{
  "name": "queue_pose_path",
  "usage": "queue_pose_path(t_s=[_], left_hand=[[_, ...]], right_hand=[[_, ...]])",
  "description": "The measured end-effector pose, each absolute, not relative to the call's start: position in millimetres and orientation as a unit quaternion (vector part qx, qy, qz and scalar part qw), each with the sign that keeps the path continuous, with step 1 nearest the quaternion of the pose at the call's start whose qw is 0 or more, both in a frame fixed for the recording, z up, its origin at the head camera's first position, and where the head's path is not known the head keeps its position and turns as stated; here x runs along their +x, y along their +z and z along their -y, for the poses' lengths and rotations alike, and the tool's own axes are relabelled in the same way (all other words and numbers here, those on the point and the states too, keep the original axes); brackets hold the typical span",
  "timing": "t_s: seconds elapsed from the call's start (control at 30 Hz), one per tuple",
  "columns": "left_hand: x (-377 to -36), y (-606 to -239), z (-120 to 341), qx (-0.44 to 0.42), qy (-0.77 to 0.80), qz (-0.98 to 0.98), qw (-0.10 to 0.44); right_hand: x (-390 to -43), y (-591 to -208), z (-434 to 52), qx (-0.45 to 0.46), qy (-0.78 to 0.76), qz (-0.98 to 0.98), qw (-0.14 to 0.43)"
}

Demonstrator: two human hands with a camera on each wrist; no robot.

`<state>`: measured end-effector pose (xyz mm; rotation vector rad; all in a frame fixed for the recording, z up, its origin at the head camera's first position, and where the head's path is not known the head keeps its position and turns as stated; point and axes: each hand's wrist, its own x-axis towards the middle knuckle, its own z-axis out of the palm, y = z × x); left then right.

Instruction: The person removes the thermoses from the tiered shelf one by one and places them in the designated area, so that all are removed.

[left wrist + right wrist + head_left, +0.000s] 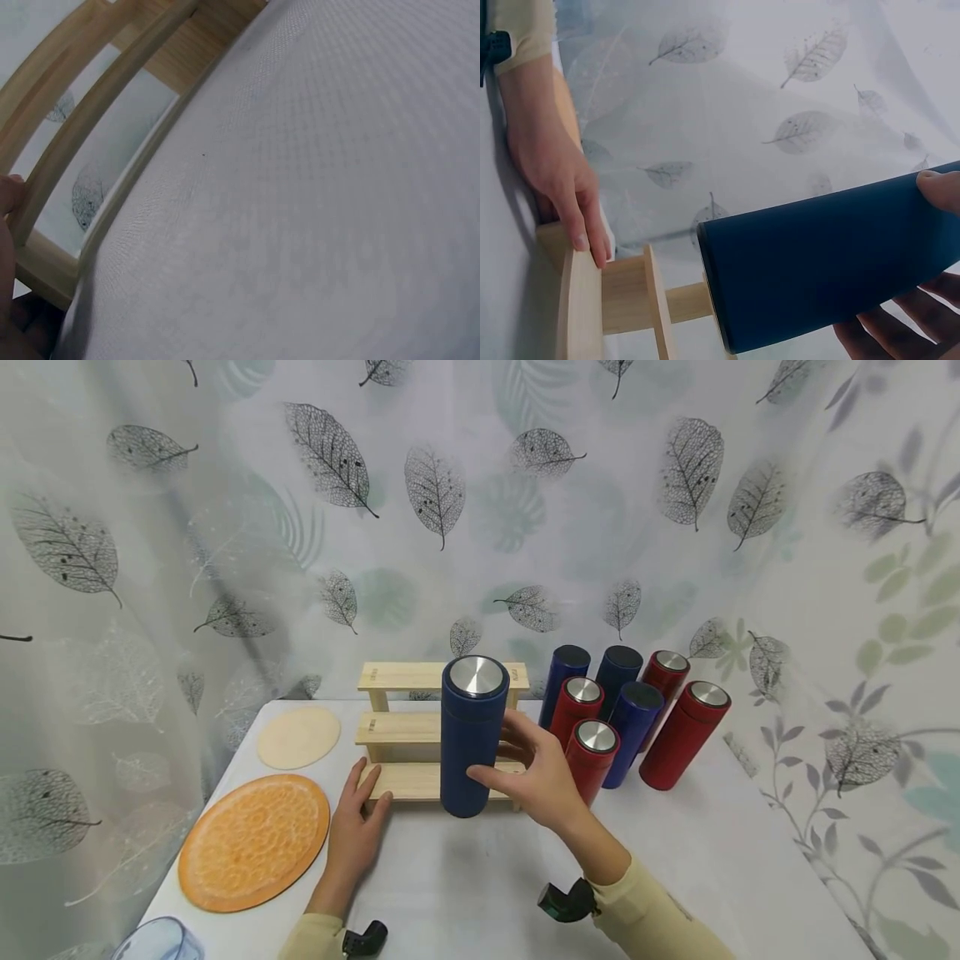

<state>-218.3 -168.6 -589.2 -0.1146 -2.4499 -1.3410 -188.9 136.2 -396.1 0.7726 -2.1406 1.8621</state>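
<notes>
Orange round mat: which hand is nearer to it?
Left. The left hand rests on the wooden rack's lowest step beside the orange mat; the right hand grips the blue bottle, farther right.

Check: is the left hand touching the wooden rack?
Touching. In the right wrist view, the left hand has fingers resting on the wooden rack end.
</notes>
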Motion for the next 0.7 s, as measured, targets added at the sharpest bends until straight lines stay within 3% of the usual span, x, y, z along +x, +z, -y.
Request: queue_pose_path(t_s=[0.7], left_hand=[[-218,-587,168,-0.038,-0.473,0.863,0.171]], right_hand=[[-165,-407,-183,0.236,0.599,0.756,0.12]])
